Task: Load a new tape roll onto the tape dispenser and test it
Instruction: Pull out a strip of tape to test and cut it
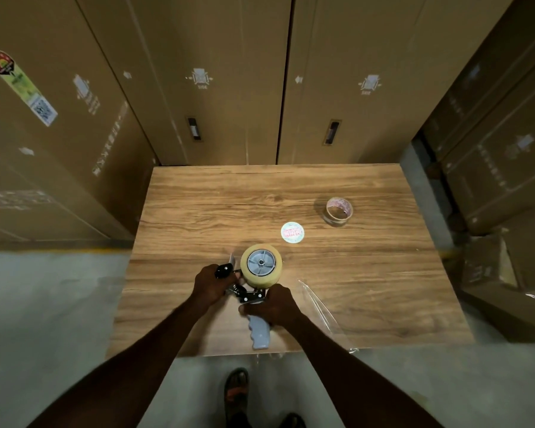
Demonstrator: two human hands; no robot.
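Observation:
The tape dispenser point(254, 296) lies on the wooden table point(368, 273) near its front edge. A full, pale tape roll point(261, 265) sits on the dispenser's grey hub. Its grey ribbed handle point(260, 333) points toward me. My left hand point(212, 285) grips the dispenser's black front end by the blade. My right hand point(271, 304) is closed around the dispenser body just above the handle. An empty cardboard tape core point(338, 210) rests at the table's far right.
A round white sticker point(292, 232) lies flat behind the dispenser. A crumpled clear plastic wrap point(325, 313) sits to the right of my right arm. Tall cardboard boxes point(223, 78) wall the table at the back and both sides. My sandalled foot point(237, 390) stands on concrete floor.

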